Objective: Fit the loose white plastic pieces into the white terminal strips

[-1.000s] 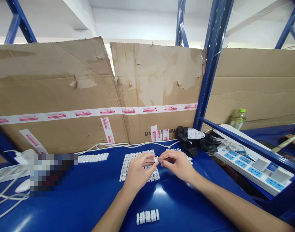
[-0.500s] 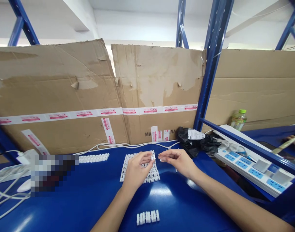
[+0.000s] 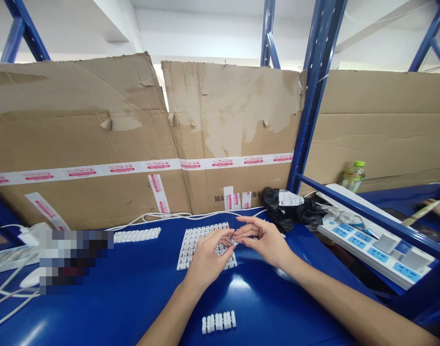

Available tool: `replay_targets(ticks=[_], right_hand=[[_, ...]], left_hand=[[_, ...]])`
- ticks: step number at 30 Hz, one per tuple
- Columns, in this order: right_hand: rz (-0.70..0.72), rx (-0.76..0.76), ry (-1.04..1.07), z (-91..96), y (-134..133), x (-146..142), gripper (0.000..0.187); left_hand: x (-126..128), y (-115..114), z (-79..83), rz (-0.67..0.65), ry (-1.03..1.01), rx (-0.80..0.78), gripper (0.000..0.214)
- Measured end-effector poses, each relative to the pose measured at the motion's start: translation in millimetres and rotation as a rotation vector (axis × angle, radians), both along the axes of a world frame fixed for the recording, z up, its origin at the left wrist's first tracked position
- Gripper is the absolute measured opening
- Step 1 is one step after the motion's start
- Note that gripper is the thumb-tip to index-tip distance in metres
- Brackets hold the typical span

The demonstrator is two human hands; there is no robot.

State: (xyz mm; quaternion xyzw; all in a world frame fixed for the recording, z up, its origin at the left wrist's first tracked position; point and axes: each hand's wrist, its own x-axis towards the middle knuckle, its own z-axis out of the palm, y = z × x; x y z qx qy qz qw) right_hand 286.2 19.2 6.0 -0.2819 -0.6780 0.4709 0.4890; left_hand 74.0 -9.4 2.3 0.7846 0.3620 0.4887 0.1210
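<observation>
My left hand (image 3: 207,254) and my right hand (image 3: 260,238) meet above a blue table (image 3: 133,298). Together their fingertips pinch a small white plastic piece (image 3: 233,241). My left fingers are curled round it. My right thumb and forefinger press on it while the other right fingers spread out. Under the hands lies a flat sheet of several joined white pieces (image 3: 198,240). A short row of white pieces (image 3: 219,321) lies near the table's front edge. Another strip of white pieces (image 3: 136,235) lies to the left.
Torn cardboard sheets (image 3: 140,139) stand behind the table between blue rack posts (image 3: 310,96). A black bag (image 3: 288,211), a white and blue power strip (image 3: 374,242) and a green bottle (image 3: 353,176) sit at the right. White cables (image 3: 11,293) trail at the left. Another person's hand (image 3: 438,207) shows at the far right.
My hands had drawn slightly apart half a second ago; now they are together again on the small white piece, and my right fingers have spread.
</observation>
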Motion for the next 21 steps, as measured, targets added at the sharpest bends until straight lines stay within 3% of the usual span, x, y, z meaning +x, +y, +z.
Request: replay_targets(ticks=[11, 21], right_hand=[[0.057, -0.021, -0.017, -1.6, 3.8, 1.8, 0.056], [0.02, -0.016, 0.012, -3.9, 2.5, -1.9, 0.049]], left_hand=[[-1.9, 1.7, -2.6, -0.02, -0.014, -0.06, 0.035], [-1.4, 3.5, -8.0, -0.064, -0.081, -0.118, 0.034]])
